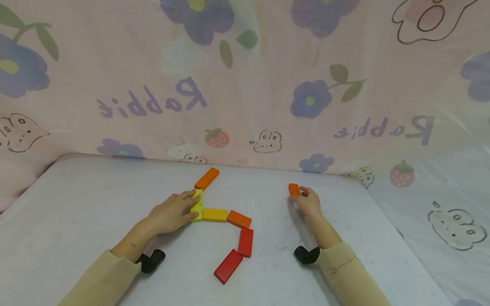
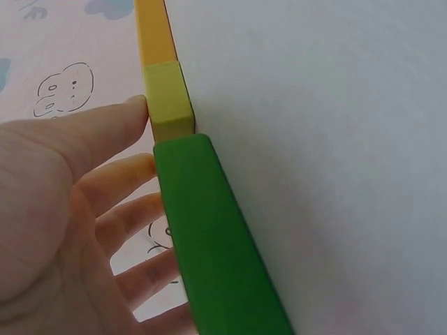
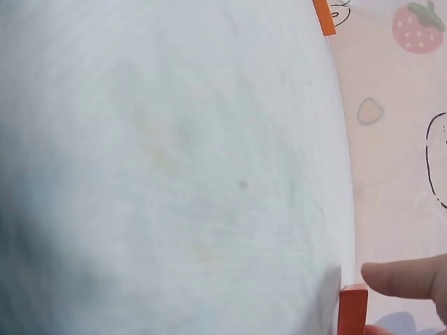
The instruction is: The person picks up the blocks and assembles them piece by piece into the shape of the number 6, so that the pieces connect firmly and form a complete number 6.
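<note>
On the white tabletop (image 1: 275, 272), the left hand (image 1: 172, 212) lies over a lime-yellow block (image 1: 197, 207); its grip is apart, with the fingers spread, and the thumb and fingertips touch this piece without closing around it; in the left wrist view, the thumb meets the side of the lime-yellow block, a green block (image 2: 209, 237) lies against its near end, and the other fingers pass partly behind the green piece.

Well apart from this line, near the far edge, the right hand (image 1: 309, 205) has its grip clamped on 1 orange block (image 1: 294, 189), pinched with thumb and finger; I cannot tell if this block touches the surface.

From the lime-yellow block, 1 orange piece (image 1: 207, 179) slants toward the back; on its right side a yellow block (image 1: 215, 215) lies, then an orange-yellow block (image 1: 239, 219), then 2 red blocks, the upper red block (image 1: 246, 242) and the lower red block (image 1: 228, 266), which touch near their corners; together these 4 make a curve.

Both arms wear beige sleeves (image 1: 356, 276); behind hangs a pink curtain (image 1: 252, 102) with flowers, rabbits and strawberries.
</note>
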The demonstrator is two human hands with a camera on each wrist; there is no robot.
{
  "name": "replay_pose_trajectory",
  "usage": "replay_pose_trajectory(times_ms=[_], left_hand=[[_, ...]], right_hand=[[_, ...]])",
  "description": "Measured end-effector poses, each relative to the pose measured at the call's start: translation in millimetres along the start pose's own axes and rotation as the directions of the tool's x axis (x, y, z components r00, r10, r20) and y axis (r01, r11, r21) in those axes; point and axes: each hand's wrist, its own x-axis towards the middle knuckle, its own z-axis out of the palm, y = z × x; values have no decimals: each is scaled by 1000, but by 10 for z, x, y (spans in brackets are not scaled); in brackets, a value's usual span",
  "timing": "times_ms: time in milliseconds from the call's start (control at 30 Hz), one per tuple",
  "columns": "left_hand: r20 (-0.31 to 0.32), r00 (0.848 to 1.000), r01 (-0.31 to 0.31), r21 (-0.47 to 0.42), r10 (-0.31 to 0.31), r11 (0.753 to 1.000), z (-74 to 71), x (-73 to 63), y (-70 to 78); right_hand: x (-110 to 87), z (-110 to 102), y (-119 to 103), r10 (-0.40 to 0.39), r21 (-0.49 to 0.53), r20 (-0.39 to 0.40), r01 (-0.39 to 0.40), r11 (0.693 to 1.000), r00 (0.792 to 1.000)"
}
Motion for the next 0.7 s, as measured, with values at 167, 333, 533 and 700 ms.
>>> replay_pose_trajectory(times_ms=[167, 333, 533, 700], left_hand=[[1, 1000, 3, 3, -3, 1000, -7, 2, 8], [-5, 1000, -6, 4, 6, 1000, -11, -22, 17], [-2, 1000, -5, -2, 5, 1000, -2, -31, 23], [2, 1000, 0, -2, 0, 1000, 0, -35, 33]], right_hand=[[16, 2, 25, -15, 0, -11, 15, 1000, 1000], [10, 10, 27, -28, 9, -16, 28, 1000, 999], [-15, 1, 31, -35, -5, 0, 35, 999, 999], [-27, -6, 39, -34, -18, 23, 35, 999, 999]])
